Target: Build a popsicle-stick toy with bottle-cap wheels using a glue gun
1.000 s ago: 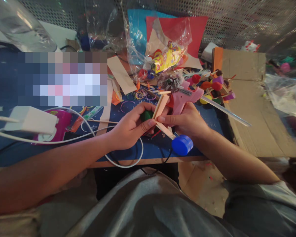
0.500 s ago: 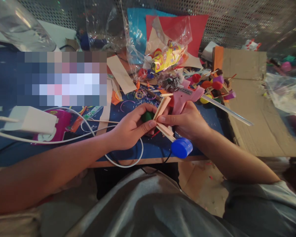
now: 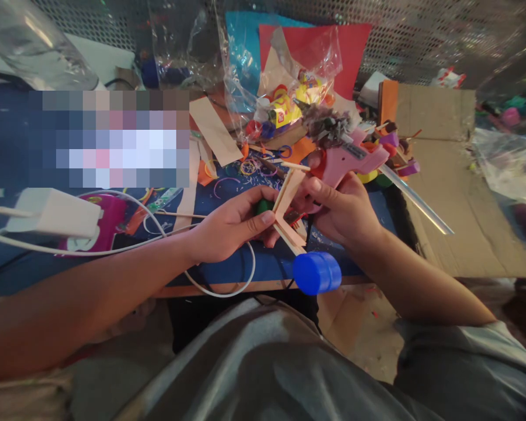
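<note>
In the head view my left hand is closed on a small build of wooden craft sticks, joined at an angle. A blue bottle cap sits at the lower end of the sticks, and a green round piece shows between my left fingers. My right hand grips a pink glue gun, its nozzle end wrapped in grey shreds. A clear glue stick juts out of the gun's back. The right thumb is just beside the sticks; whether it touches them I cannot tell.
A white charger is plugged into a magenta socket block, its cable looping below my left hand. Behind lie a clear plastic bag, red card and scattered scraps. Cardboard covers the right side.
My right hand has drawn off the stick joint and raised the glue gun slightly up and right. The blue cap has shifted a little down and left. My left hand keeps its hold.
</note>
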A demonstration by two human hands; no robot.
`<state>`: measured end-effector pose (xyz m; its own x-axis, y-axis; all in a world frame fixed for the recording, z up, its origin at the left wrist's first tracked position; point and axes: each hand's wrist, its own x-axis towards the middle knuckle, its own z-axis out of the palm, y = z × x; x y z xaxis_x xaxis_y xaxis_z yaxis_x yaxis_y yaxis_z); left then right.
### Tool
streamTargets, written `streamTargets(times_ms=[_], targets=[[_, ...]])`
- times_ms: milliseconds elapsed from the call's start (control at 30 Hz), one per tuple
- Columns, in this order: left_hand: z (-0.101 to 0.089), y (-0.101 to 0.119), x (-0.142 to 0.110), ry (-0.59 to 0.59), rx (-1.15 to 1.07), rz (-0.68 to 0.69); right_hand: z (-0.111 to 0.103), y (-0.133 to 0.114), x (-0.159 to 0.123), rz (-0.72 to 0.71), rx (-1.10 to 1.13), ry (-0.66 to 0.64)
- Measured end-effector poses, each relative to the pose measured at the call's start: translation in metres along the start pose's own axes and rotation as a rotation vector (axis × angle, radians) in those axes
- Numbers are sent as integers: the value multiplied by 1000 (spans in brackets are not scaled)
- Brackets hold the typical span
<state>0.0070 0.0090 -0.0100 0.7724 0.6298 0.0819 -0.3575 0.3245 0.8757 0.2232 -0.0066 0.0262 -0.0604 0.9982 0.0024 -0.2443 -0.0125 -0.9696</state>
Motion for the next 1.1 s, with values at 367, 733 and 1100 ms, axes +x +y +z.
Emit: streamTargets(times_ms=[367,733,1100], targets=[[2,2,-2,-54,-88,-109,1,-1,-8,64,-21,-41],[0,0,-1,-54,47,-77,-8,6,-11,9,-96,-41],[1,2,3,-57,134,-41,-3,10,-12,-22,-6,-60]])
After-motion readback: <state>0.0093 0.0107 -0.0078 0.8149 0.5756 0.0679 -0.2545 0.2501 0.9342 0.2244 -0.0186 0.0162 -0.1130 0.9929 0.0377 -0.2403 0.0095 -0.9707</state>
